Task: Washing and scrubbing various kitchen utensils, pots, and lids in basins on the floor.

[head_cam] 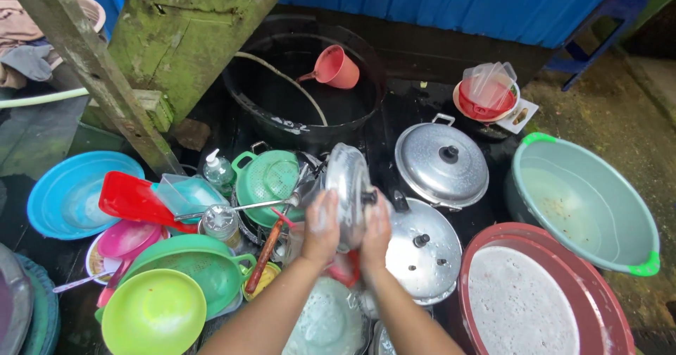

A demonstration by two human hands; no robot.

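Both hands, left (320,227) and right (375,229), grip a steel lid (346,186). Wet dark ground (408,108) holds pots and bowls below a blue wall (451,3).

Dishes crowd the middle and left of the frame: a green colander (269,177), a red scoop (130,198), a lime bowl (153,311) and a blue basin (70,191) sit close together, leaving little gap between them. Two lidded metal pots (441,163) block centre right. A mossy post (184,27) stands upper left. The pale green basin (584,200) at right lies open inside, as does the black tub (303,80) above, apart from a pink dipper (332,67).
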